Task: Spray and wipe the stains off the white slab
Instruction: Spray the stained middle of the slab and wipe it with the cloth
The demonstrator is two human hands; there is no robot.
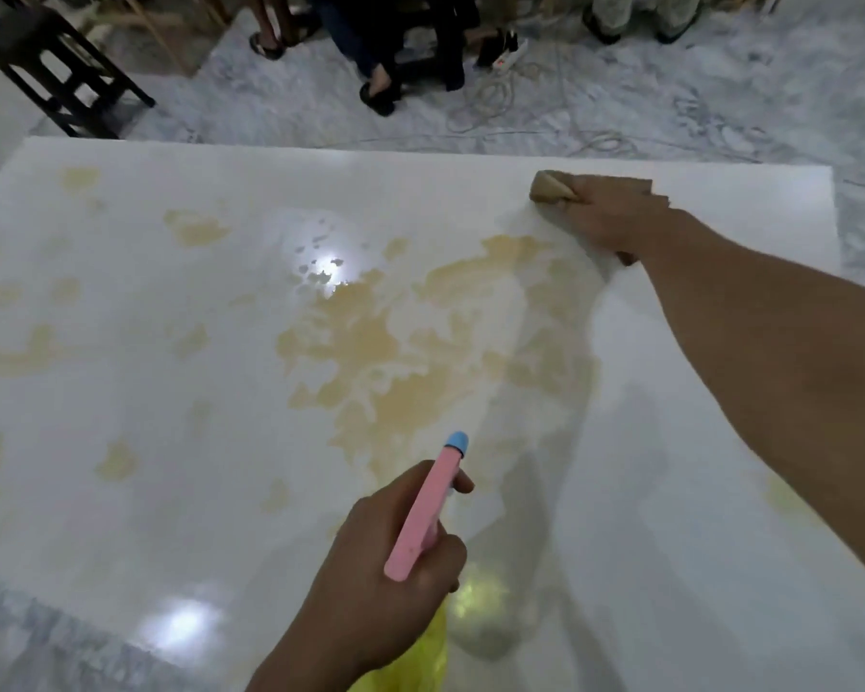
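The white slab [181,402] fills most of the view, blotched with yellowish-brown stains; the largest stain [390,362] spreads over its middle. My right hand [615,217] reaches to the far right part of the slab and grips a brownish cloth [548,188] pressed on the surface, with a wet wiped streak trailing back from it. My left hand [385,556] is near the front edge and grips a spray bottle with a pink head and blue nozzle [428,506] pointing toward the big stain. The bottle's yellow body [410,661] shows below the hand.
Beyond the slab's far edge lies a marbled grey floor with loose cables [495,97] and a power strip [510,52]. People's feet in sandals [378,94] stand there. A dark wooden stool [56,67] is at the far left.
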